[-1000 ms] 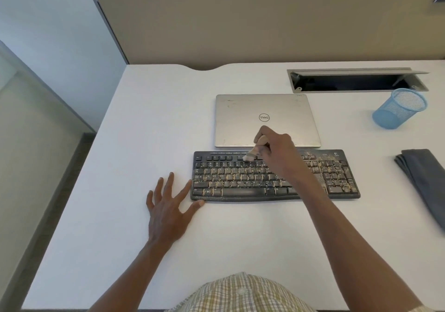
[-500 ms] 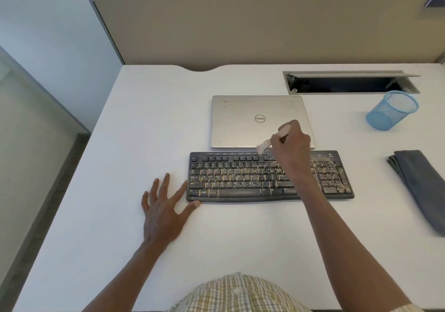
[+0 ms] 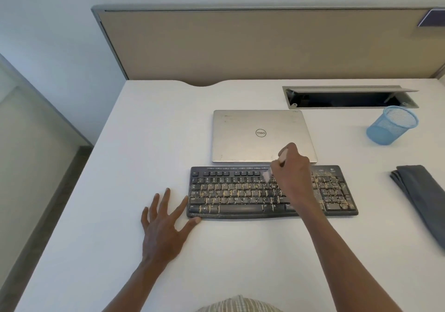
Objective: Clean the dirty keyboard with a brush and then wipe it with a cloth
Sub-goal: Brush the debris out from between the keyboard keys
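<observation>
Keyboard [image 3: 240, 195] runs left-right under our right hand [image 3: 292, 174], whose fingers grip the brush [image 3: 274, 167]; dirtier keys lie right; left hand [image 3: 163, 227] flat, open.

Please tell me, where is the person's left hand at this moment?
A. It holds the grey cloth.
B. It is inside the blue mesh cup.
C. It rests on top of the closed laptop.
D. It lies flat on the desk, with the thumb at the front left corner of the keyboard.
D: the left hand lies spread flat on the desk, thumb against the front left corner of the keyboard, while the right hand holds the brush.
</observation>
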